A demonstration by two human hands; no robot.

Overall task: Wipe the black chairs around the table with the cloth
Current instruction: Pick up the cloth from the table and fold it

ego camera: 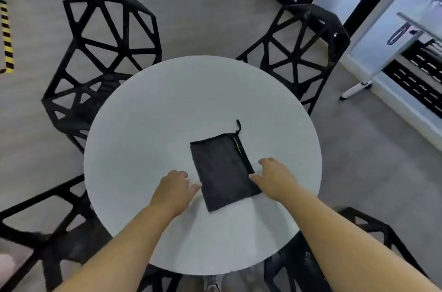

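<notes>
On the table (148, 119), what seems a zip pouch (223, 169) is laid pointing away, flanked by left hand (175, 187) and right hand (275, 178); both are loosely spread, nothing gripped, the right nearer.

Both arms are uncovered along all their visible length. The left forearm (124, 244) and the right forearm (346, 227) are smooth and broad near the bottom edge, narrowing toward the wrists. The left hand (175, 190) and the right hand (275, 178) are bare too, with short fingers slightly blurred at the tips. Between the forearms, at the very bottom edge, sits a small grey mottled shape (211, 283), possibly footwear, too blurred to tell.
</notes>
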